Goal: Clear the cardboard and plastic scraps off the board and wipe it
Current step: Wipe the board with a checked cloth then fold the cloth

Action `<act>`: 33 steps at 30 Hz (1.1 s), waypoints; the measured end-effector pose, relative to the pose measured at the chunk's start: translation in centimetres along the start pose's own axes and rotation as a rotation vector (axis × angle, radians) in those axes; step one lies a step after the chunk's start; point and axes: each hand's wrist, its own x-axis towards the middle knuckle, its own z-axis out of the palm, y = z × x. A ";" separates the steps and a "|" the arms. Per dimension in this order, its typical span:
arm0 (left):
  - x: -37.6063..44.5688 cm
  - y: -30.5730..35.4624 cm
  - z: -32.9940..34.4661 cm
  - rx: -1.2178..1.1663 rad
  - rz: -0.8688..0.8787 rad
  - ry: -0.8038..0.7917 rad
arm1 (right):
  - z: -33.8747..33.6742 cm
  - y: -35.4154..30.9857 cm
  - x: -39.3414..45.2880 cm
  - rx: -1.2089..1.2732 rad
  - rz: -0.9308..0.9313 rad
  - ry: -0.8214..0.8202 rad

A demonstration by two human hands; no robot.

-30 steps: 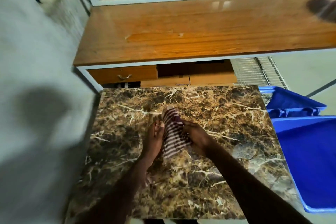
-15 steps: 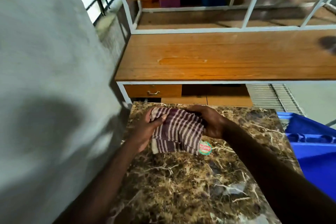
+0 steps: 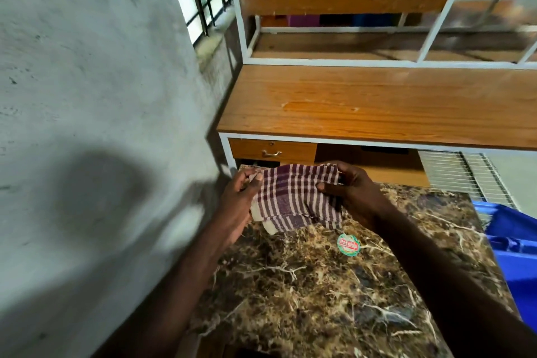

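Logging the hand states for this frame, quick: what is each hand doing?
Left hand: pinches the left edge of the striped cloth.
Right hand: grips the cloth's right edge, holding it spread above the marbled board.

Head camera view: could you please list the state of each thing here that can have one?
Striped cloth: spread between both hands, lifted above the board.
Left hand: pinches the cloth's left edge.
Right hand: pinches the cloth's right edge.
Marble board: no scraps visible on it.
Round sticker: hangs below the cloth; attachment unclear.
Drawer: closed.
Blue bin: lid state not discernible.
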 end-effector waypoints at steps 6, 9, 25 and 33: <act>-0.9 -0.4 0.3 0.012 0.033 0.019 | -0.6 -0.4 0.0 0.005 -0.020 -0.038; -1.5 -0.5 0.2 0.041 0.073 0.051 | -1.4 -1.2 0.1 -0.082 0.001 -0.057; -2.7 2.2 1.5 0.611 0.387 0.180 | -4.1 -2.5 1.8 -0.630 -0.274 -0.167; -2.6 0.3 2.7 -0.102 0.215 0.165 | -3.9 -0.9 2.1 -0.125 -0.003 -0.105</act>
